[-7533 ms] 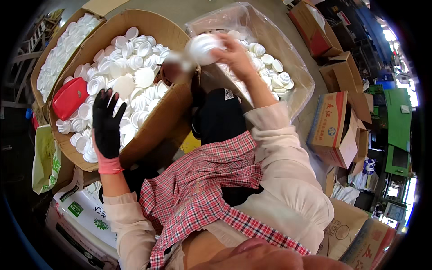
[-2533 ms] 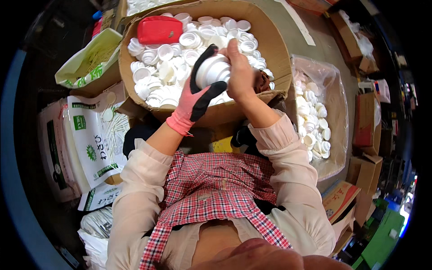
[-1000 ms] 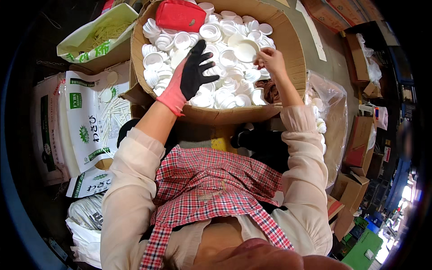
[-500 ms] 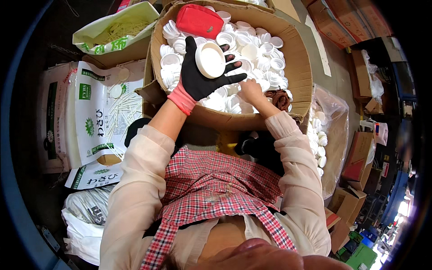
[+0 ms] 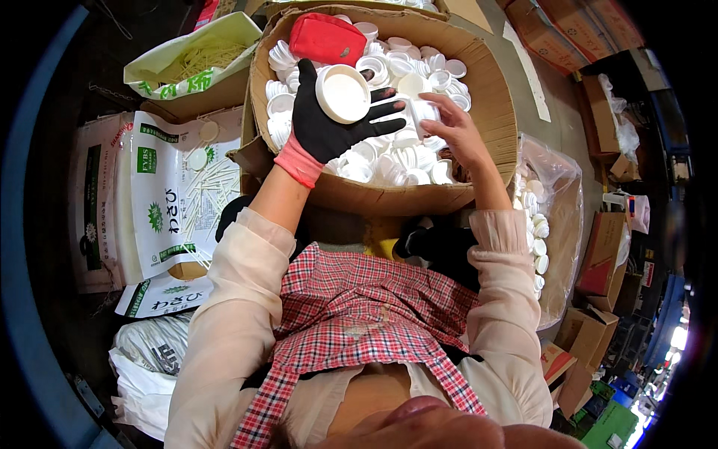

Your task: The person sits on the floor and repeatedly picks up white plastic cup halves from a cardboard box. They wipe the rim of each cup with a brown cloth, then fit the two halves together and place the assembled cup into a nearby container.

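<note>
My left hand, in a black glove with a pink cuff, is palm up over a big cardboard box. A round white plastic lid lies in its palm against the thumb side, with the other fingers spread. My bare right hand is beside the left fingertips. Its thumb and fingers are closed on white lids, seen edge-on; I cannot tell how many. Beneath both hands, loose white lids fill the box, some nested together. A red zip pouch rests on them at the far left.
On the left, thin white sticks and a few discs lie on printed white sheeting. Behind it stands a bag of pale strips. To the right, a plastic-lined box holds more lids. Cardboard cartons stand farther right.
My right hand has risen from the lids near the box's front edge and moved rightward and away from me, now with lids in its fingers. The left hand has shifted slightly left with its lid.
</note>
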A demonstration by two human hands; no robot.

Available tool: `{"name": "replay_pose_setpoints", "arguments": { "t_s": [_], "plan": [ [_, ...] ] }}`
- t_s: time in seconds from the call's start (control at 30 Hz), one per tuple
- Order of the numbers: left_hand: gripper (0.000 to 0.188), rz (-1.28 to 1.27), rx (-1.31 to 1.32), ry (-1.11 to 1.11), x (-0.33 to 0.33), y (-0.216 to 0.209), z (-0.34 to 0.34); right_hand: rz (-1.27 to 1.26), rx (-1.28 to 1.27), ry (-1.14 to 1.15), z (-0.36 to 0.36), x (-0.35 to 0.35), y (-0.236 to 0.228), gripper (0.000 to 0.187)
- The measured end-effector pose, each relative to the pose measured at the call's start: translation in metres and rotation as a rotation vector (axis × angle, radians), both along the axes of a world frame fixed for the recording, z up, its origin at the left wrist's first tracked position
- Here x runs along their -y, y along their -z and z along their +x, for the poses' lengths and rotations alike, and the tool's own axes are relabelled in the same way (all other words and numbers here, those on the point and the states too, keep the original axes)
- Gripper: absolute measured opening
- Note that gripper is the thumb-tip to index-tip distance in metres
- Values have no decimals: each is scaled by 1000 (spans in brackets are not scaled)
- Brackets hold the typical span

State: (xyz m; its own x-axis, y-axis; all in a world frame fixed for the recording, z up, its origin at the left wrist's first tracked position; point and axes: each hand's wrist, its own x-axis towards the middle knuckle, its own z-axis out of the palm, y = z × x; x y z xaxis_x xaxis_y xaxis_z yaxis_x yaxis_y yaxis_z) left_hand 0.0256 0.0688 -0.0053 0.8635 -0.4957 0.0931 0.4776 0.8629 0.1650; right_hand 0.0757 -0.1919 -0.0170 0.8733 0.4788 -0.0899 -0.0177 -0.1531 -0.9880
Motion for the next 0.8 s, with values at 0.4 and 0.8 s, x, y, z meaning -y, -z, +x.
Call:
{"name": "replay_pose_setpoints", "arguments": {
  "t_s": [0.4,0.8],
  "plan": [
    [64,30,53,24,35,-11,-6,-239,747,-360,-85,-26,-65,52],
    [57,-77,105,-57,49,-3,-5,522,41,-121,-68,11,-54,62]
  ]
}}
